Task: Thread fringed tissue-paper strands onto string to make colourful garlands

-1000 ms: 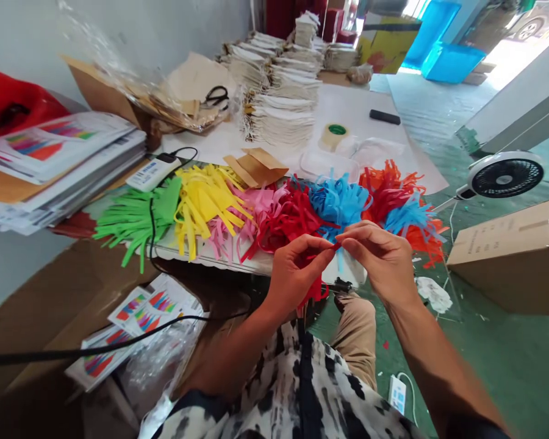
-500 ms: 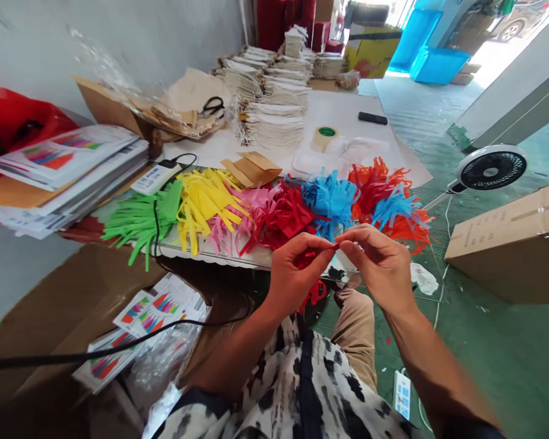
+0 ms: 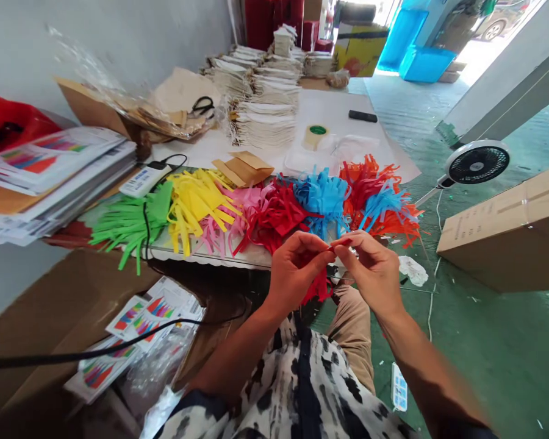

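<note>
Head view, catalogued:

1. Hands: left hand (image 3: 297,271) and right hand (image 3: 370,271) together, fingertips (image 3: 333,251) meeting and pinching a thin red paper strip (image 3: 341,242).
2. Red paper fringe (image 3: 319,286): bunched at the left hand, hanging over khaki trousers (image 3: 354,341).
3. Fringed paper bunches, in a row on the surface (image 3: 370,137): green (image 3: 128,225), yellow (image 3: 196,204), pink (image 3: 251,201), red (image 3: 274,210), blue (image 3: 322,195), orange (image 3: 370,189). Blue and red lie nearest the hands.
4. Behind the row: packing tape roll (image 3: 315,135), black scissors (image 3: 204,107), stacked cream drawstring bags (image 3: 268,116).
5. Left of the row: printed sheets (image 3: 55,177) with coloured triangles, no words legible; white barcode-labelled box (image 3: 141,181), its print too small to read.
6. On the floor: desk fan (image 3: 478,163), cardboard carton (image 3: 507,238), white power strip (image 3: 399,387).
</note>
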{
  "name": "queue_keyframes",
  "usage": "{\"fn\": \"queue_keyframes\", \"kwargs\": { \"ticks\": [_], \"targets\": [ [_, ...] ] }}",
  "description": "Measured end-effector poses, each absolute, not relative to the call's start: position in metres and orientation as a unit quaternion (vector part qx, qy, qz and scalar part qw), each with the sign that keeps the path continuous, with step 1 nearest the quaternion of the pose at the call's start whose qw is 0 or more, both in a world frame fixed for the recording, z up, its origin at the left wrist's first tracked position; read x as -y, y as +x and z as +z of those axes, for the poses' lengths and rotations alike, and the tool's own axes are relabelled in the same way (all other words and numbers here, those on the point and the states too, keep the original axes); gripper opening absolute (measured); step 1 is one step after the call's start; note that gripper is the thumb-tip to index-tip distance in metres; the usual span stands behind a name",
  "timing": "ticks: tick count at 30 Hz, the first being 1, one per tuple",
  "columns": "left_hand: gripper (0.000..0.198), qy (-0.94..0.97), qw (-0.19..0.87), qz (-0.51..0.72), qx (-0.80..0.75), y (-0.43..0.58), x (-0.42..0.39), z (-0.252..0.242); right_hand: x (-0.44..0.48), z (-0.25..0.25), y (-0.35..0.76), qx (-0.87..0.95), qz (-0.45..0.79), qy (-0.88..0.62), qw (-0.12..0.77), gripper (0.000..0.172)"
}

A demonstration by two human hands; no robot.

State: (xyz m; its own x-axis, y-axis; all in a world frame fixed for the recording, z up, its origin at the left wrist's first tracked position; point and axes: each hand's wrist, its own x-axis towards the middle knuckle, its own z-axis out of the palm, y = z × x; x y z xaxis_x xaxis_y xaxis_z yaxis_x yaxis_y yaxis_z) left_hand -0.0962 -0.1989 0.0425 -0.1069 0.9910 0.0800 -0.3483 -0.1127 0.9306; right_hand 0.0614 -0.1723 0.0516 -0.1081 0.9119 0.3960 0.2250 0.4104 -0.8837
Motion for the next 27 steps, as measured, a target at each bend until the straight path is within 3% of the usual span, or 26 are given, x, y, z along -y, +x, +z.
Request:
{"fn": "queue_keyframes", "kwargs": {
  "ticks": [8,13,18,21,25,27],
  "targets": [
    [0.033,0.435,0.558,0.59,-0.389,-0.091,0.194,0.031,0.175,0.04,0.078,0.644,0.355,-0.42,0.532,0.006],
    [0.042,0.524,0.584,0.486,-0.386,-0.093,0.19,0.023,0.172,0.041,0.085,0.663,0.389,-0.427,0.477,0.009],
    [0.047,0.555,0.597,0.445,-0.371,-0.092,0.189,0.016,0.166,0.03,0.092,0.597,0.37,-0.441,0.558,0.006],
    [0.05,0.552,0.598,0.438,-0.38,-0.091,0.187,0.012,0.164,0.024,0.095,0.604,0.395,-0.44,0.534,0.014],
    [0.053,0.6,0.552,0.417,-0.402,-0.094,0.176,0.007,0.153,0.025,0.098,0.659,0.443,-0.434,0.426,0.034],
    [0.045,0.663,0.448,0.403,-0.444,-0.101,0.167,0.004,0.138,0.031,0.101,0.617,0.435,-0.464,0.463,0.03]
  ]
}}
